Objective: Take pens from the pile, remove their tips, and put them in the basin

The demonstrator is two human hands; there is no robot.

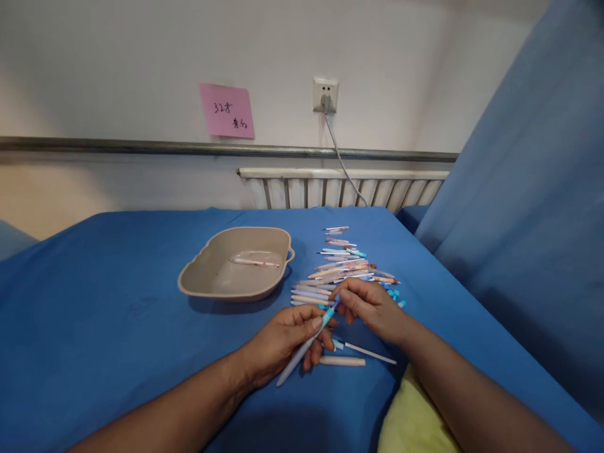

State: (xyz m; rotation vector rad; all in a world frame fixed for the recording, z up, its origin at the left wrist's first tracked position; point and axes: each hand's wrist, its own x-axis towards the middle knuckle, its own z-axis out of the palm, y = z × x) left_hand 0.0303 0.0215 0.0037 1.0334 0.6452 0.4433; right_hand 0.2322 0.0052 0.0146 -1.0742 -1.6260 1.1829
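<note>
My left hand point(283, 343) is closed round a pale lilac pen point(302, 352) with a light blue tip, held slanted above the blue cloth. My right hand point(370, 305) pinches the pen's blue tip end with thumb and fingers. Just behind my hands lies a heap of several pens and pen parts point(344, 267) in pastel colours. Under my hands rest a beige pen barrel point(342, 361) and a thin white refill point(368, 352) with a blue end. A beige tray point(207, 286) stands to the left, with one clear pen point(255, 262) inside.
Small blue caps point(394, 294) lie to the right of the heap. A blue cloth point(117, 314) covers the table. A radiator point(344, 189), a wall socket with cable point(325, 94) and a pink note point(226, 111) are behind. Blue fabric point(528, 189) hangs at right, something yellow point(415, 418) near me.
</note>
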